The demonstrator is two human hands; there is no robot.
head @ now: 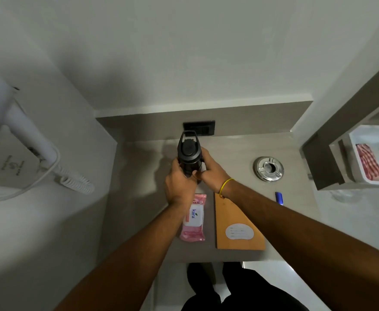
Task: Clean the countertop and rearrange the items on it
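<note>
Upright, black bottle [189, 157] in both hands.

Both hands [195, 176] clasped together, forward

On the countertop [139, 198], the wipes pack [193, 223] lies left of the board [235, 230], ashtray [268, 169] behind.

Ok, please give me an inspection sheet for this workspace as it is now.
Surface: grey countertop, no visible spill.
Job's things: black bottle held upright; pink wipes pack and wooden board lying flat, side by side.
Clutter: metal ashtray; blue pen.
Grippers: left hand and right hand both grip the bottle.
Cables: coiled cord of the wall hair dryer.
Surroundings: wall socket; white tray on the right.
</note>
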